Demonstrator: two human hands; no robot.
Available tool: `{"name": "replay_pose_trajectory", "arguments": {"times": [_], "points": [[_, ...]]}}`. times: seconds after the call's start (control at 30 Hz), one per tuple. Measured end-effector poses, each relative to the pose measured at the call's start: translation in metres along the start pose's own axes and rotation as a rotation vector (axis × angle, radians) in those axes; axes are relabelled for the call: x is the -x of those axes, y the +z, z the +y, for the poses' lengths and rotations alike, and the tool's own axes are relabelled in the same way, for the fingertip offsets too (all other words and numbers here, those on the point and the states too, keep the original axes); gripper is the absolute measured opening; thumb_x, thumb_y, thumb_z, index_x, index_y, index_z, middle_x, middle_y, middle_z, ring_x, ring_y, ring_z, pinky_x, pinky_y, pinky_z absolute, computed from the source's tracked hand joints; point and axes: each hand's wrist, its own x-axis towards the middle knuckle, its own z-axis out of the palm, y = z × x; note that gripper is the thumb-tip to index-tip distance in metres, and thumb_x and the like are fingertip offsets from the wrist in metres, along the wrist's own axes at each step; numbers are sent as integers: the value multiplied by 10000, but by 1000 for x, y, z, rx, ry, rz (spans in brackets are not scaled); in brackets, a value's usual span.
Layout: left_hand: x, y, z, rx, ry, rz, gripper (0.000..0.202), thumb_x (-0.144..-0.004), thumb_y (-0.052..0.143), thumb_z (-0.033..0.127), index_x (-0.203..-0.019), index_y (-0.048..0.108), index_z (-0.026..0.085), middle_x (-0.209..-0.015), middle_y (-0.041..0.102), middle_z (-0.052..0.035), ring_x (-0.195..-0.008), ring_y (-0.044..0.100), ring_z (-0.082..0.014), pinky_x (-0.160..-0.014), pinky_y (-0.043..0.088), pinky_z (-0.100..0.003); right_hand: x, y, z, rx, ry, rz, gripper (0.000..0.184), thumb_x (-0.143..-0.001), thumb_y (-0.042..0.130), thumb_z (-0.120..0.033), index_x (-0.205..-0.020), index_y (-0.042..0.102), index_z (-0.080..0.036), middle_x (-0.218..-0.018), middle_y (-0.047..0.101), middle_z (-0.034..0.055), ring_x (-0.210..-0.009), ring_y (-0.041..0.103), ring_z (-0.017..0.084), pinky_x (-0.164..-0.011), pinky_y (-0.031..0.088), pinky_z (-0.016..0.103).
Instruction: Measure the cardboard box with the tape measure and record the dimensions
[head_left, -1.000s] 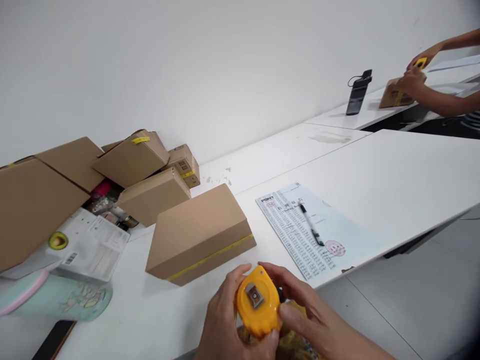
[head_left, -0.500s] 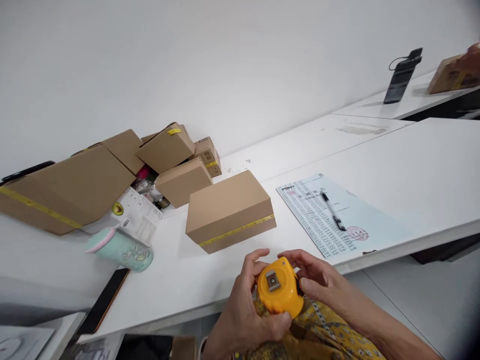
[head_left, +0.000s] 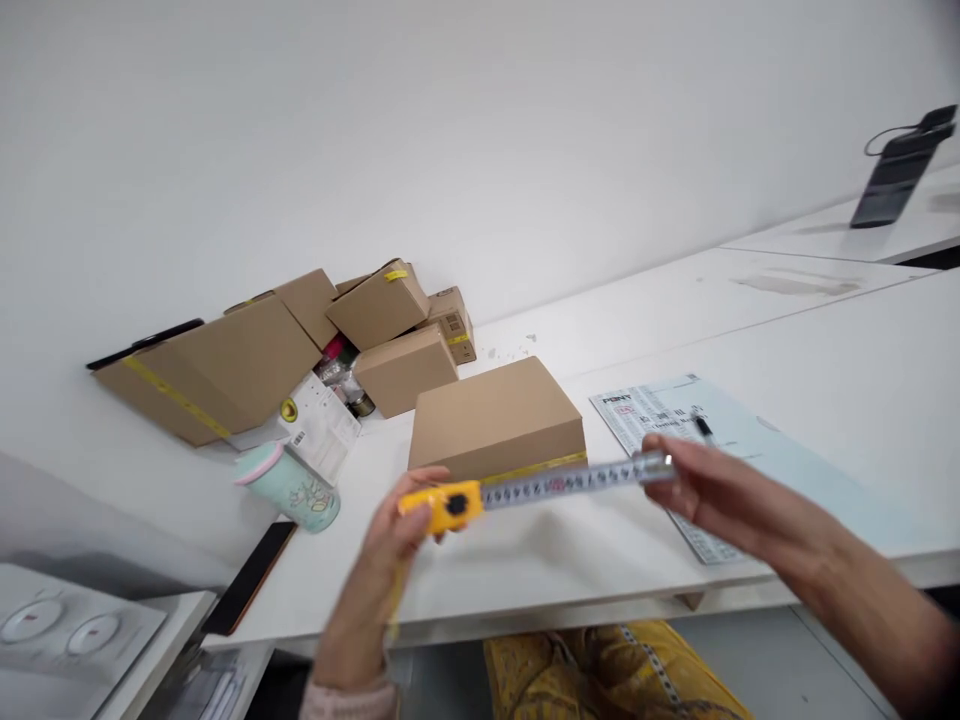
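My left hand point(head_left: 390, 530) is closed around the yellow case of a tape measure point(head_left: 463, 503). Between my hands runs the pulled-out silver blade with black numbers. My right hand point(head_left: 697, 480) pinches the blade's far end. Just behind the blade lies a closed cardboard box point(head_left: 495, 412) with a strip of yellow tape along its front side. Under my right hand is a light-blue printed sheet point(head_left: 787, 470); a black pen point(head_left: 703, 428) on it is partly hidden by that hand.
Several cardboard boxes point(head_left: 409, 370) are stacked against the wall. A mint tumbler point(head_left: 296, 490) and a dark flat object point(head_left: 251, 580) lie at the left end of the white table point(head_left: 465, 590). A dark bottle point(head_left: 900, 175) stands at the far right.
My hands have moved apart and up over the table, toward the box front. The tape measure has turned, and its blade is now drawn out to the right.
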Motion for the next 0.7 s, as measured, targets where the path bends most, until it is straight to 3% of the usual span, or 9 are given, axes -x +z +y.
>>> {"name": "replay_pose_trajectory", "arguments": {"times": [0.13, 0.27, 0.43, 0.53, 0.7], "points": [[-37, -70, 55, -61, 52, 217, 443, -753, 805, 409, -1078, 709, 122, -934, 768, -91, -718, 679, -186, -636, 546, -253, -75, -18, -47, -44, -98, 73, 323, -673, 918, -438, -729, 672, -237, -689, 541, -29, -653, 480, 111, -617, 473, 247], [-76, -109, 73, -98, -23, 324, 211, -868, 696, 292, -964, 709, 104, -895, 748, -96, -750, 683, -197, -658, 580, -295, -138, -24, -45, 105, -111, 47, 399, -636, 906, -513, -713, 619, -247, -678, 543, -23, -656, 497, 144, -599, 455, 293], [-111, -128, 59, -123, -118, 343, 255, -977, 638, 342, -1145, 648, 150, -1099, 686, -70, -880, 681, -183, -748, 596, -355, -178, -28, -20, 218, -137, 36, 468, -648, 841, -634, -715, 603, -237, -698, 567, -13, -695, 533, 168, -686, 466, 331], [-124, -131, 47, -119, -167, 313, 319, -976, 640, 365, -1224, 627, 164, -1186, 663, -88, -963, 676, -212, -808, 598, -402, -184, -24, -15, 323, -171, 48, 517, -663, 797, -704, -716, 598, -229, -747, 601, 2, -751, 556, 185, -741, 465, 347], [-136, -127, 34, -88, -180, 256, 339, -975, 640, 367, -1250, 618, 170, -1225, 652, -95, -1004, 671, -226, -840, 594, -424, -182, -10, -19, 506, -222, 95, 515, -678, 814, -683, -752, 587, -227, -824, 625, 1, -826, 565, 190, -753, 447, 337]]}}
